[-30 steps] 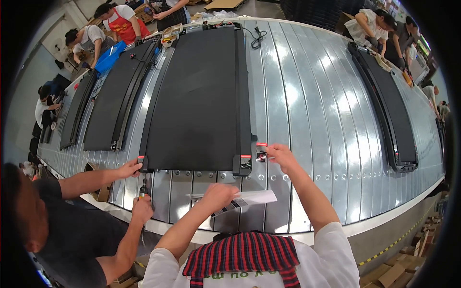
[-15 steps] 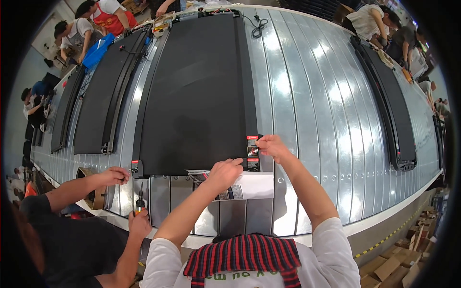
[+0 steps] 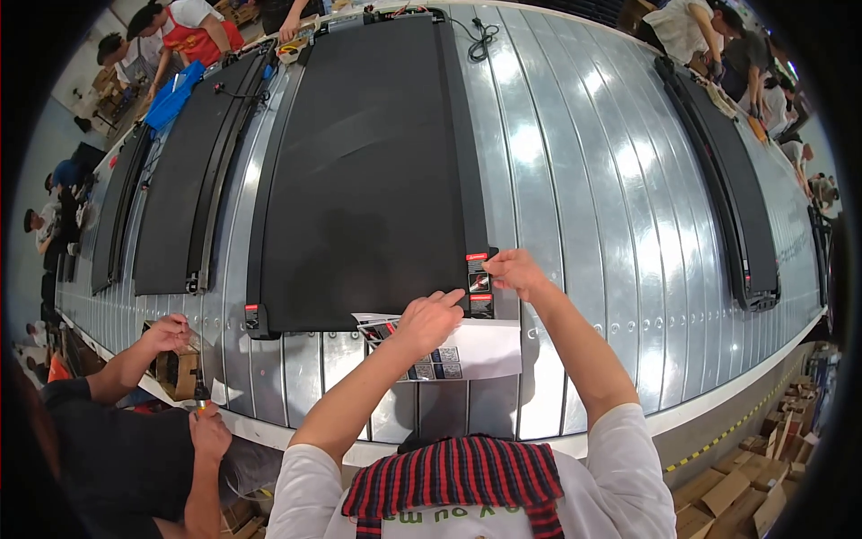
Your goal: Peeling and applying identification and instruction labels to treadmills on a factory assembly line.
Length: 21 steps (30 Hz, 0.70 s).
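A flat black treadmill deck lies lengthwise in front of me. On its near right corner is a black, red and white warning label. My right hand is closed in a pinch at the label's right edge. My left hand rests at the deck's near edge, its forefinger reaching to the label's left side. Below that hand, a white printed sticker sheet is gripped in its partly hidden fingers. A smaller label sits on the deck's near left corner.
At my left a co-worker's hand holds a screwdriver beside an open carton. More treadmill decks lie on the ribbed metal table, one far right. A coiled black cable lies beyond. Cardboard fills the lower right.
The co-worker's hands and screwdriver have moved left, away from the deck, toward the carton. My left fingers have shifted slightly toward the label; my right hand stays at its edge.
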Each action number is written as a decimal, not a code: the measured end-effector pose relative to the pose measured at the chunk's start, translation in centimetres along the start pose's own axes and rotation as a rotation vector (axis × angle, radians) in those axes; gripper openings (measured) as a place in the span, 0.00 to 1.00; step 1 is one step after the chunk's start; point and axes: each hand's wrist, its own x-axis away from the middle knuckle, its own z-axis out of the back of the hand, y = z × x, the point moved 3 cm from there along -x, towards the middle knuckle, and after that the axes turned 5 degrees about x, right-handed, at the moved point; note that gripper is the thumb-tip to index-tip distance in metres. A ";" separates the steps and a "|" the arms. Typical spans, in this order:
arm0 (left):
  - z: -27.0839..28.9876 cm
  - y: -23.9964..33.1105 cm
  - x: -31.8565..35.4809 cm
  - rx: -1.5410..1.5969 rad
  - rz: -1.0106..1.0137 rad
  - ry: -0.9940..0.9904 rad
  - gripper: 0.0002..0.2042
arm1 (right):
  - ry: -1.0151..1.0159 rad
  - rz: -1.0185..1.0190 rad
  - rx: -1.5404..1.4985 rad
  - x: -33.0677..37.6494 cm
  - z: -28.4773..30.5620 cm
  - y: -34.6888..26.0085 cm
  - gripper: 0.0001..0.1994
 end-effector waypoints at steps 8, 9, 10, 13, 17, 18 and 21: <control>0.0 -0.3 0.1 -0.011 -0.008 -0.020 0.06 | -0.012 0.003 -0.012 0.3 -0.2 -0.3 0.06; -0.1 -0.4 0.1 -0.011 -0.009 -0.021 0.06 | 0.005 0.003 -0.010 0.3 -0.2 -0.4 0.06; -0.1 -0.4 0.1 0.015 -0.003 -0.022 0.04 | 0.023 0.003 -0.008 0.3 -0.1 -0.4 0.06; 0.1 -0.3 0.0 0.045 -0.003 -0.019 0.03 | 0.011 0.008 -0.009 -0.1 0.1 0.0 0.06; 0.4 -0.2 -0.1 0.061 -0.024 -0.031 0.03 | 0.037 0.013 0.006 0.0 -0.1 -0.2 0.06; 0.4 -0.2 -0.2 0.060 -0.028 -0.032 0.03 | 0.051 0.013 0.021 0.1 0.0 -0.3 0.06; 0.5 -0.2 -0.4 0.037 -0.055 -0.048 0.03 | 0.057 0.016 0.030 0.5 -0.2 -0.6 0.06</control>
